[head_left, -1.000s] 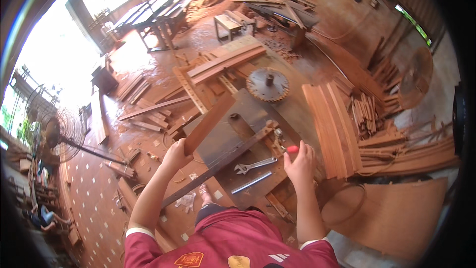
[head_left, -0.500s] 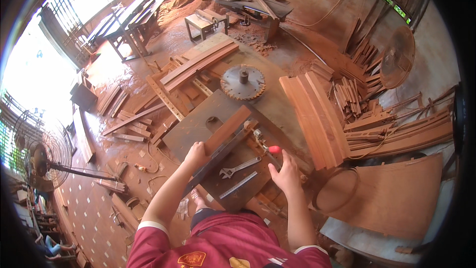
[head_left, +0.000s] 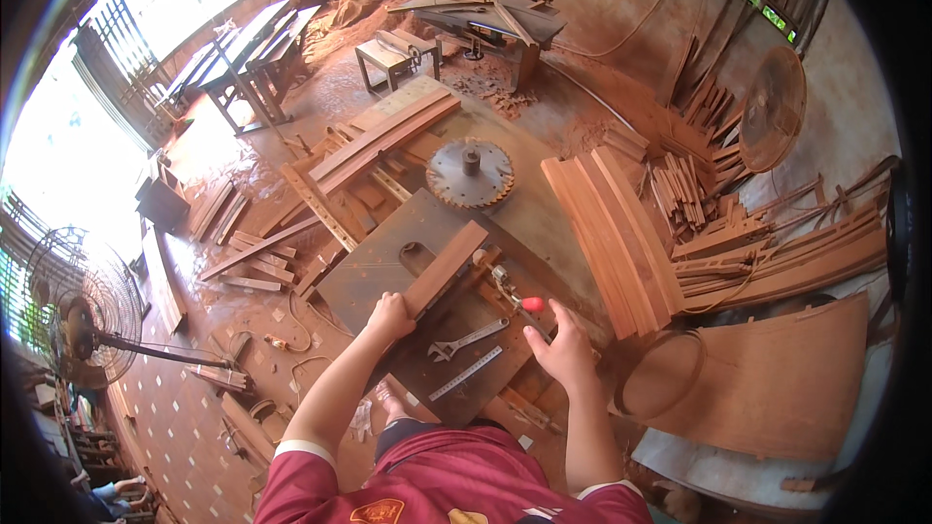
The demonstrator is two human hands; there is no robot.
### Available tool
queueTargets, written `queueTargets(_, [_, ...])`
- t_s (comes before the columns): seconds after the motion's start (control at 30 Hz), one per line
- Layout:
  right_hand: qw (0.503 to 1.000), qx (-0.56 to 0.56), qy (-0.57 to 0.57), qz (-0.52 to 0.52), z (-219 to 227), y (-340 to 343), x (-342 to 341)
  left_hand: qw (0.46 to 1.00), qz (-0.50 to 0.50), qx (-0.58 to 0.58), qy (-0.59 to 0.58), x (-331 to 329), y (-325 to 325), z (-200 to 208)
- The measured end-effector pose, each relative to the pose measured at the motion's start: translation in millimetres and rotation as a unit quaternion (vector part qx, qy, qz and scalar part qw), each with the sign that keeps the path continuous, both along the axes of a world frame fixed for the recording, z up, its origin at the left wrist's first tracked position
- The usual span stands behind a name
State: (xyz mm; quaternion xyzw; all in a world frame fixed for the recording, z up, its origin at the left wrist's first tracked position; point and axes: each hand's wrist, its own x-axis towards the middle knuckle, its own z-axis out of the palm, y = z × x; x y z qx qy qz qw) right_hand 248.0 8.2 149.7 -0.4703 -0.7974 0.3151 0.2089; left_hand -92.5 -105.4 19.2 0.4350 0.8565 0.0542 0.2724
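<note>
My left hand (head_left: 391,318) is wrapped round the near end of a reddish-brown wooden board (head_left: 447,269), which lies slanting across the dark metal saw table (head_left: 364,267). My right hand (head_left: 565,347) hovers at the table's right side, thumb and fingers apart. Close by its fingertips is the red knob (head_left: 533,304) of a metal clamp-like fitting (head_left: 501,277). Between my hands an adjustable wrench (head_left: 468,340) and a steel ruler (head_left: 466,374) rest on the table. A toothed circular saw blade (head_left: 471,173) lies flat beyond the board.
Long planks (head_left: 386,141) lie past the table at left. A stack of curved boards (head_left: 616,243) stands at right, before a wide curved panel (head_left: 767,378). Scrap wood litters the floor. Fans stand at left (head_left: 83,330) and right (head_left: 772,109).
The whole view has shifted slightly. Less of the dark metal bar beside the board shows now. My left hand keeps its grip, and my right hand stays near the red knob.
</note>
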Motion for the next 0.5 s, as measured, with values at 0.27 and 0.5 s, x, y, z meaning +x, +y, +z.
queueTargets(0.27, [0.998, -0.056, 0.018, 0.014, 17.2, -3.5, -0.9, 0.992, -0.09, -0.077, -0.031, -16.5, 5.8, -2.4])
queueTargets(0.5, [0.999, -0.04, 0.034, 0.012, 11.5, -4.6, -5.7, 0.999, -0.025, 0.026, -0.013, -7.3, -5.9, 2.4])
